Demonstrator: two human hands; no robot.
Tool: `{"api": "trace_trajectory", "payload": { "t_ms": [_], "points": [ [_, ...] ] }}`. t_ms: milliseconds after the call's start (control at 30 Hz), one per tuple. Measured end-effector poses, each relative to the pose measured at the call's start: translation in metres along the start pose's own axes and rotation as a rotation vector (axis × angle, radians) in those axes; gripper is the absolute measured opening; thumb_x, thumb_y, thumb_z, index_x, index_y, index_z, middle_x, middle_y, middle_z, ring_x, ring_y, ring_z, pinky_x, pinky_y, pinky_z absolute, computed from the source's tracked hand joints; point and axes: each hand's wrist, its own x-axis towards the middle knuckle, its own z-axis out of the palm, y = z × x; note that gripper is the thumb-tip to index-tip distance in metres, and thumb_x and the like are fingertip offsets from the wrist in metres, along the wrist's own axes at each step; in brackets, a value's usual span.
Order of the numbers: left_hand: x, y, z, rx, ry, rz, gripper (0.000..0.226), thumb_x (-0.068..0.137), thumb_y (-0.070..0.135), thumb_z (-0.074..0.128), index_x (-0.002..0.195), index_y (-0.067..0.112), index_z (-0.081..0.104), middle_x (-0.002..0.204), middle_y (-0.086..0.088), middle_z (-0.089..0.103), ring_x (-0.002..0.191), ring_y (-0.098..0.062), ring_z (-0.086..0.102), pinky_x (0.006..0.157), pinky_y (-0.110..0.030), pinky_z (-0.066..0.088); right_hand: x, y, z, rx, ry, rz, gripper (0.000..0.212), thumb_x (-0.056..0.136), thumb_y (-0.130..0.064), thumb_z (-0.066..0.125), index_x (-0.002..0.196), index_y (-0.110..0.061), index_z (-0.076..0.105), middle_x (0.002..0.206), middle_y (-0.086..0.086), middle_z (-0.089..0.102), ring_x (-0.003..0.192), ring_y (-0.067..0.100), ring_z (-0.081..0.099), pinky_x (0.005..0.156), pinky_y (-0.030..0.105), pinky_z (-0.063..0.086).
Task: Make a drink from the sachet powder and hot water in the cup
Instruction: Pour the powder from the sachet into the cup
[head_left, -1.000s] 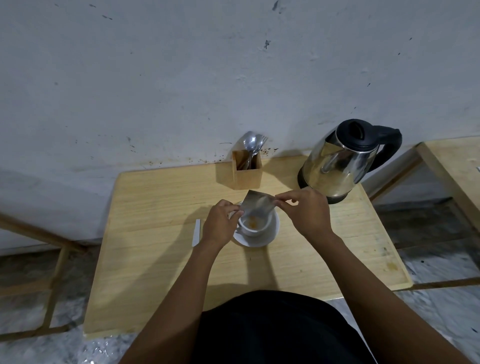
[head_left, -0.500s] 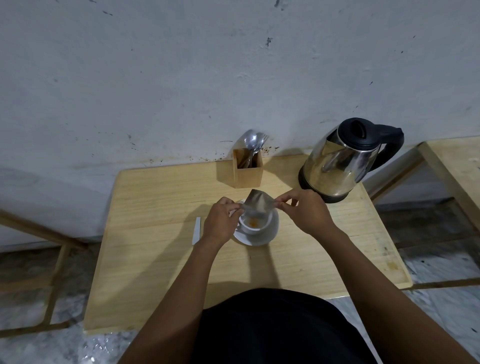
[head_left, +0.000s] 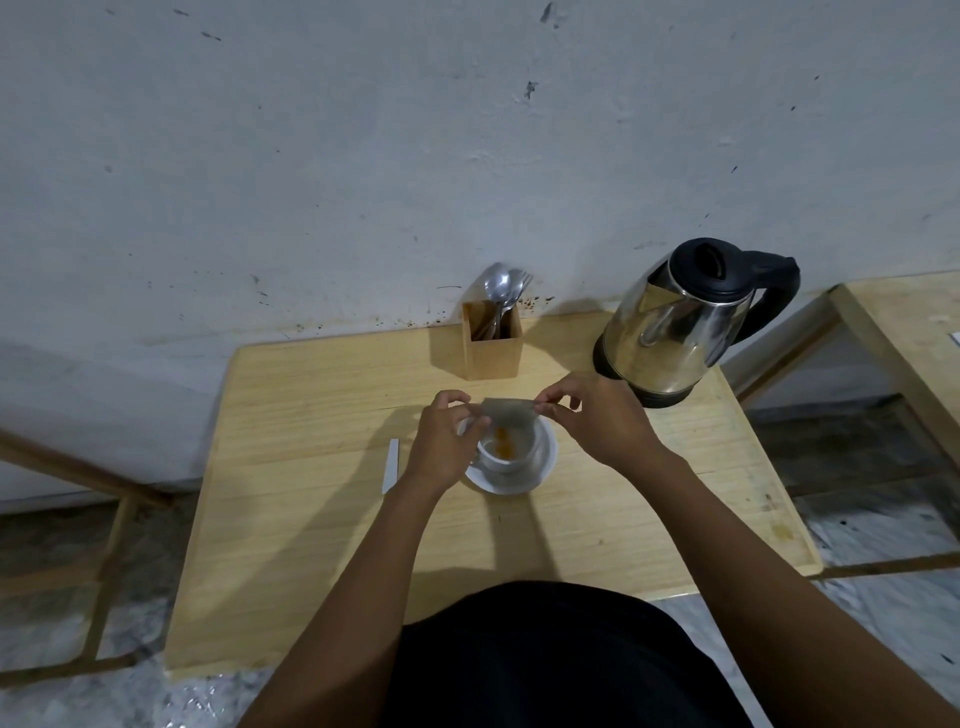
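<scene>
A white cup stands on a white saucer in the middle of the wooden table. Orange powder lies inside the cup. Just above the cup's far rim hangs a grey sachet, held level by both hands. My left hand pinches its left corner, and my right hand pinches its right corner. A steel kettle with a black lid and handle stands at the back right of the table.
A wooden holder with spoons and a fork stands at the back by the wall. A thin white strip lies left of the saucer. Another wooden table is at the right edge.
The sachet has turned from tilted to level above the cup. More orange powder shows in the cup. Both hands stay at the sachet's corners.
</scene>
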Motion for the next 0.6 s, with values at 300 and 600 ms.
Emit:
{"api": "trace_trajectory", "payload": {
  "t_ms": [300,600],
  "points": [
    [0.003,0.004,0.002,-0.029,0.036,0.02,0.021,0.088,0.017,0.065,0.092,-0.002,0.072,0.108,0.002,0.054,0.094,-0.01,0.053,0.064,0.005,0.035,0.01,0.0,-0.003,0.03,-0.016,0.033,0.012,0.086,-0.026,0.072,0.097,-0.03,0.073,0.08,-0.015,0.067,0.078,0.007,0.059,0.072,0.028,0.049],
    [0.004,0.001,0.002,0.003,0.126,0.03,0.024,0.084,0.023,0.069,0.097,0.003,0.074,0.109,0.0,0.059,0.1,-0.017,0.059,0.072,-0.012,0.042,0.006,-0.006,0.01,-0.088,0.113,-0.023,0.01,0.087,-0.037,0.068,0.095,-0.035,0.074,0.072,-0.028,0.06,0.062,-0.002,0.047,0.085,0.031,0.038]
  ]
}}
